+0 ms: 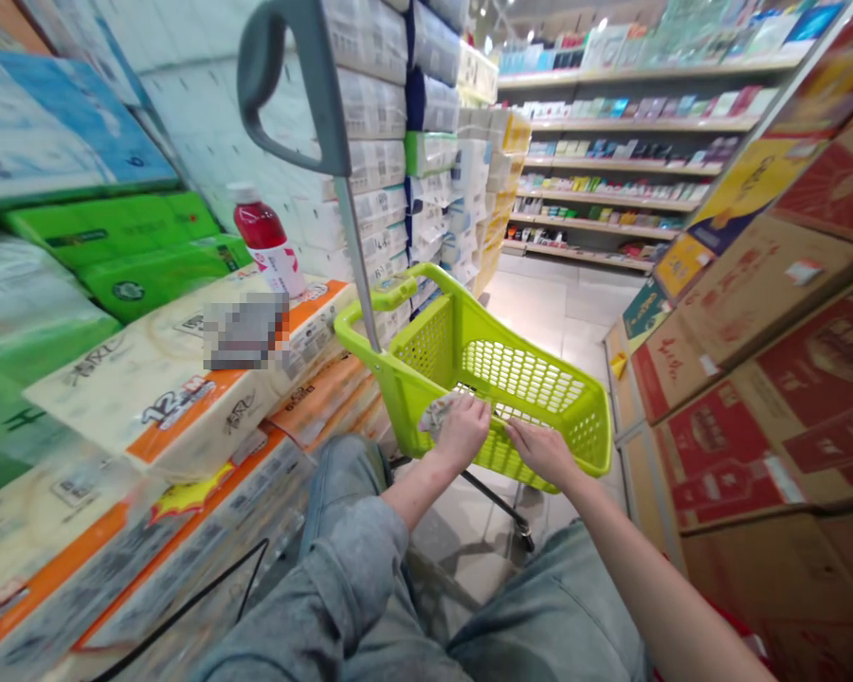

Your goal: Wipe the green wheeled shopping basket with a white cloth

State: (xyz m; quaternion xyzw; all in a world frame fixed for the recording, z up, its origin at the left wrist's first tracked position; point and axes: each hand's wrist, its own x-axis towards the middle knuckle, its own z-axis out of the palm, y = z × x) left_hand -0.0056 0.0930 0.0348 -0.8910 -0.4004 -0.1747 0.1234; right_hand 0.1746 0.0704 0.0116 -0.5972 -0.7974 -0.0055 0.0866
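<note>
A lime-green plastic shopping basket [561, 417] on wheels stands on the floor in front of my knees. Its grey pull handle [305, 85] rises up at the top left. My left hand [462, 428] is closed on a crumpled grey-white cloth [435, 413] pressed against the basket's near rim. My right hand [540, 449] rests on the same near wall just to the right, fingers curled over the rim. My legs in grey trousers fill the bottom of the view.
Stacked tissue packs [177, 379] line the left, with a red drink bottle [266, 242] standing on top. Red and yellow cartons [768, 379] are piled on the right. A tiled aisle [547, 303] leads to stocked shelves [611, 142] at the back.
</note>
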